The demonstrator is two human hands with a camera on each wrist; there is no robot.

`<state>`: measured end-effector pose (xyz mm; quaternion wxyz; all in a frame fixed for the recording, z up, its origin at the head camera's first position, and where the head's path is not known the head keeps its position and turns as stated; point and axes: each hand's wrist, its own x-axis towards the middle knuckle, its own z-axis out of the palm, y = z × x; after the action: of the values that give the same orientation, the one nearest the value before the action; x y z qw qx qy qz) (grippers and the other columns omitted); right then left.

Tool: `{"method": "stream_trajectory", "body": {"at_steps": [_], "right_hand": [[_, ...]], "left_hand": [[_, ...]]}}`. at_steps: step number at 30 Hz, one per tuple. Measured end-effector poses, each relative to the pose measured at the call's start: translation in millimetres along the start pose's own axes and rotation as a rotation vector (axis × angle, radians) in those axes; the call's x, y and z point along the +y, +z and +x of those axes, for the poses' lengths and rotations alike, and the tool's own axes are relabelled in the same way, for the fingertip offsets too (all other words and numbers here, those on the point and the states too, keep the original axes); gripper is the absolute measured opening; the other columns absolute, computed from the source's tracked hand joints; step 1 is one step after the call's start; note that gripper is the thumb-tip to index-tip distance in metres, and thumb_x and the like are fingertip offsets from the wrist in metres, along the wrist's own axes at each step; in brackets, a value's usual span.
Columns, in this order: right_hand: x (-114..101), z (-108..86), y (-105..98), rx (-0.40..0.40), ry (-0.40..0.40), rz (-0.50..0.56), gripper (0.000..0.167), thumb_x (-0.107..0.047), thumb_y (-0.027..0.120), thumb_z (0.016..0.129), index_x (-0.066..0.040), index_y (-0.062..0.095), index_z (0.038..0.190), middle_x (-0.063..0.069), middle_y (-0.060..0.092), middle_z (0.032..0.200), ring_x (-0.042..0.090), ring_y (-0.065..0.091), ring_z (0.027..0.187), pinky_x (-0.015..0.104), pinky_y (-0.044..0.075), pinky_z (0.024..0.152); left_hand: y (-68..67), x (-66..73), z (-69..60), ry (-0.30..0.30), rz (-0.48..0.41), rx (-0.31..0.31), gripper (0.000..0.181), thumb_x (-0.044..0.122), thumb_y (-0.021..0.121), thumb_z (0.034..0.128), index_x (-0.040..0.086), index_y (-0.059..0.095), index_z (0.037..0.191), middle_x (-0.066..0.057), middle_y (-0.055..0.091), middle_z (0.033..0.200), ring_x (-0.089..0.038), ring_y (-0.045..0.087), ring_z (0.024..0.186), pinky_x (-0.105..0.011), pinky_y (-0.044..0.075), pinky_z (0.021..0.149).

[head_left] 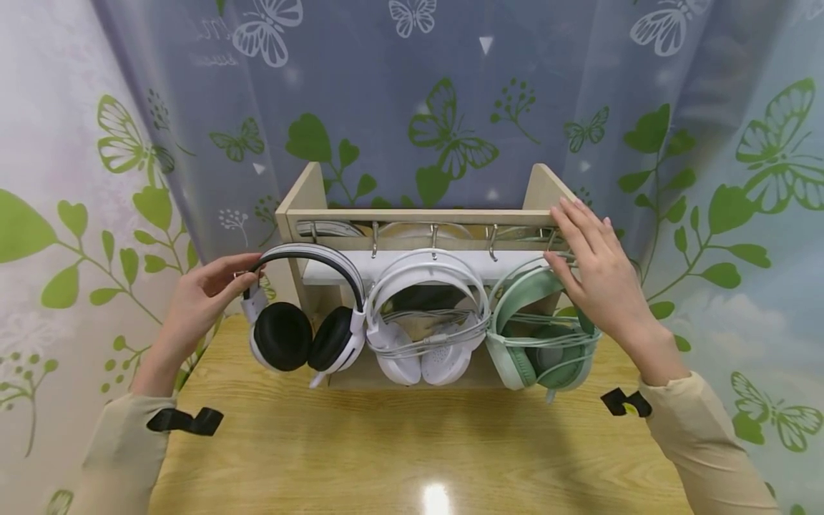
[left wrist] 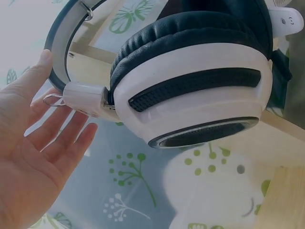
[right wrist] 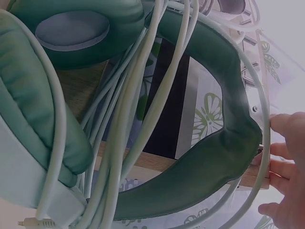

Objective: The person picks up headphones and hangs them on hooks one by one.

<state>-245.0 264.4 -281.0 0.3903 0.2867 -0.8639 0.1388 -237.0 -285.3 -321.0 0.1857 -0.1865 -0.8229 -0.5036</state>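
A black-and-white headset [head_left: 335,343] hangs at the left of a wooden rack [head_left: 412,214]. My left hand [head_left: 215,290] pinches its headband at the outer side; in the left wrist view the thumb lies on the band beside a small metal loop [left wrist: 53,99]. At the right end, my right hand [head_left: 599,268] rests with straight fingers on the rack's top rail, its thumb near the headband of a green headset [head_left: 515,315]. A pale cable [right wrist: 128,114] is wound round that headset. Between the two hangs a white headset [head_left: 428,286], also wrapped in cable.
Metal hooks [head_left: 375,239] line the rack's front rail. A white shelf strip [head_left: 402,265] runs below them. The rack stands on a yellow wooden table [head_left: 386,443], with a butterfly-patterned curtain [head_left: 386,107] behind. Black straps [head_left: 187,420] sit at the cuffs.
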Motion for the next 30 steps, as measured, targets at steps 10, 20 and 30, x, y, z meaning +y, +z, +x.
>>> {"method": "stream_trajectory", "body": {"at_steps": [10, 20, 30], "right_hand": [[-2, -10.3, 0, 0.014, 0.027, -0.002, 0.063, -0.03, 0.059, 0.104, -0.007, 0.036, 0.157, 0.012, 0.032, 0.164, 0.031, 0.024, 0.153, 0.057, 0.016, 0.123], [-3, -22.9, 1, 0.048, 0.035, 0.019, 0.064, -0.047, 0.048, 0.106, -0.005, 0.042, 0.154, 0.014, 0.029, 0.165, 0.034, 0.023, 0.153, 0.058, 0.016, 0.123], [-4, -40.3, 2, 0.123, 0.062, 0.065, 0.068, -0.056, 0.041, 0.105, -0.006, 0.045, 0.152, 0.015, 0.03, 0.164, 0.036, 0.026, 0.152, 0.059, 0.019, 0.122]], "left_hand": [[1.1, 0.1, -3.1, 0.024, 0.117, 0.022, 0.034, 0.019, 0.059, 0.1043, 0.012, 0.064, 0.138, 0.02, 0.065, 0.121, 0.008, 0.06, 0.11, -0.006, 0.045, 0.09], [1.6, -8.3, -5.9, 0.094, 0.062, 0.035, 0.036, 0.014, 0.046, 0.109, 0.003, 0.058, 0.141, 0.004, 0.062, 0.138, 0.005, 0.057, 0.116, -0.008, 0.046, 0.094], [2.0, -11.5, -16.5, 0.097, 0.059, 0.065, 0.038, 0.014, 0.042, 0.1101, 0.0, 0.055, 0.144, 0.015, 0.061, 0.132, 0.005, 0.057, 0.115, -0.009, 0.048, 0.093]]}}
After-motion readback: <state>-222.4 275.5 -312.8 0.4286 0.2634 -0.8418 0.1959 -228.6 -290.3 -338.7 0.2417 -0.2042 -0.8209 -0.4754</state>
